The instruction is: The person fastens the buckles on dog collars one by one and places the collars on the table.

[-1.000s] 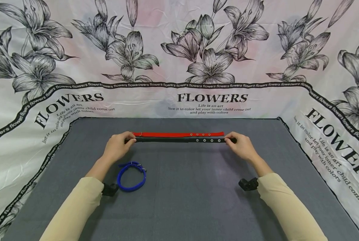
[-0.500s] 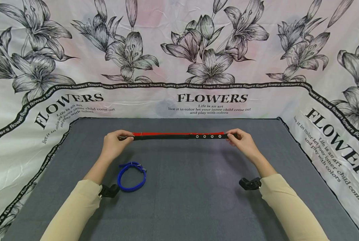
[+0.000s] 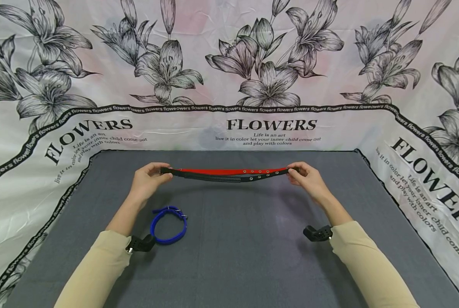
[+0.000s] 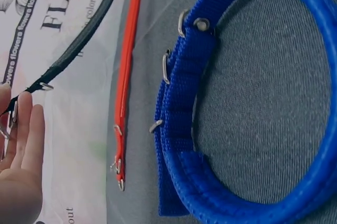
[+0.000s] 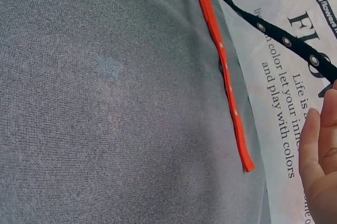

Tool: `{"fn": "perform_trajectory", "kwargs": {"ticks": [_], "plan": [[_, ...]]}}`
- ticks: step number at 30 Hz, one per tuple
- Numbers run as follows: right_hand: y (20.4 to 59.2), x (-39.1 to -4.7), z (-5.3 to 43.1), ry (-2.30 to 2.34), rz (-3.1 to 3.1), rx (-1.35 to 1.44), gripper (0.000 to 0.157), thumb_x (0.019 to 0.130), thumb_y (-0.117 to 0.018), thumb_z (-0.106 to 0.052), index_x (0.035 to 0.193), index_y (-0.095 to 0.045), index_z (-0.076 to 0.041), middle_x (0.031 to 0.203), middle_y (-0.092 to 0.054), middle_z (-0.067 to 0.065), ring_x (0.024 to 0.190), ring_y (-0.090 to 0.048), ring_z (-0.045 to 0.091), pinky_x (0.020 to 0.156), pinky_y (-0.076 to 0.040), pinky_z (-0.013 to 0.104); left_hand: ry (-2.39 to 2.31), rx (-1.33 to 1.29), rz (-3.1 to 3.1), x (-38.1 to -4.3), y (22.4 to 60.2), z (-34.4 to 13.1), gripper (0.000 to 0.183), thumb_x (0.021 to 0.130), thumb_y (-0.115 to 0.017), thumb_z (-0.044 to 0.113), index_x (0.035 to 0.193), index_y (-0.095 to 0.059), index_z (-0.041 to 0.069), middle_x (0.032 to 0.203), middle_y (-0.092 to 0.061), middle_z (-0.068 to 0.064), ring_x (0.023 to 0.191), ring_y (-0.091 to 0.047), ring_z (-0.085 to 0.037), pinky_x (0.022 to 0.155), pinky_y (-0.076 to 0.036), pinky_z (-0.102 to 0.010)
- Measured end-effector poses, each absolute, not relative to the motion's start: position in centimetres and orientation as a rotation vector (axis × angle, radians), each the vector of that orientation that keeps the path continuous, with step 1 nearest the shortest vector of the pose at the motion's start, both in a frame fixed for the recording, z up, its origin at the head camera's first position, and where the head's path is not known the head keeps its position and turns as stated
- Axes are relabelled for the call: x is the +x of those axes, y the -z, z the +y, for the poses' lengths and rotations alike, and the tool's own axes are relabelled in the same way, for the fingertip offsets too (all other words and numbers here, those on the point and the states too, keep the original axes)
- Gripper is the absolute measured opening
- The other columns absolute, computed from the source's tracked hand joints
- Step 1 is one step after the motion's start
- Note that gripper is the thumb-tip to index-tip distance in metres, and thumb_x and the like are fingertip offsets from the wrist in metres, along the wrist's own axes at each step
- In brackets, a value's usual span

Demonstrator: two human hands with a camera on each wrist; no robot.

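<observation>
While left hand [image 3: 145, 180], right hand [image 3: 308, 177] pinch black strap [image 3: 214, 177], tabletop [image 3: 248, 265] shows far edge close, nearside roomier.

my left hand [image 3: 145, 182] and right hand [image 3: 310, 179] partly cover the ends of the black strap [image 3: 210, 177]; in my left wrist view the blue collar [image 4: 182, 100] is cut off by the edges

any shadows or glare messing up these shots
Head view: soft shadows on the gray cloth beside the sleeves, no harsh glare; left wrist view: bright glints on metal fittings of the blue collar; right wrist view: fairly even light, eyelets of the black strap distinct.
</observation>
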State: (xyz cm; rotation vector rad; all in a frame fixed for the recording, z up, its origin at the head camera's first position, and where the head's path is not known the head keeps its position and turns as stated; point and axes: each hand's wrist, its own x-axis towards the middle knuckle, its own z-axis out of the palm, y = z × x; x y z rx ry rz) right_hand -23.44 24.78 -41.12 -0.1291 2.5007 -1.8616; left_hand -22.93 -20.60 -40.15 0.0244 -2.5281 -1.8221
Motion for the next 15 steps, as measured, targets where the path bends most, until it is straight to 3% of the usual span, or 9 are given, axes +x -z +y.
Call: {"fn": "perform_trajectory", "kwargs": {"ticks": [9,15], "plan": [[41.03,-23.42,24.34,1.931,2.461,-0.12,0.039,0.09,-0.06,-0.029,0.119,-0.05,-0.005,0.098,-0.057,-0.001,0.089,-0.06,0.006,0.083,-0.051,0.03,2.151,-0.063,-2.323,-22.9,40.27,-20.23,0.044,0.086,-0.065,0.017,0.127,-0.052,0.004,0.108,-0.058,-0.005,0.089,-0.067,-0.011,0.086,-0.049,-0.03],[40.97,-23.47,24.07,1.991,2.405,-0.111,0.038,0.091,-0.058,-0.029,0.12,-0.051,-0.006,0.106,-0.053,0.001,0.097,-0.058,0.007,0.082,-0.051,0.025,2.189,-0.012,-2.243,-22.99,40.24,-19.88,0.036,0.084,-0.067,0.021,0.116,-0.058,0.006,0.096,-0.065,0.004,0.082,-0.067,-0.008,0.081,-0.052,-0.027]]}}
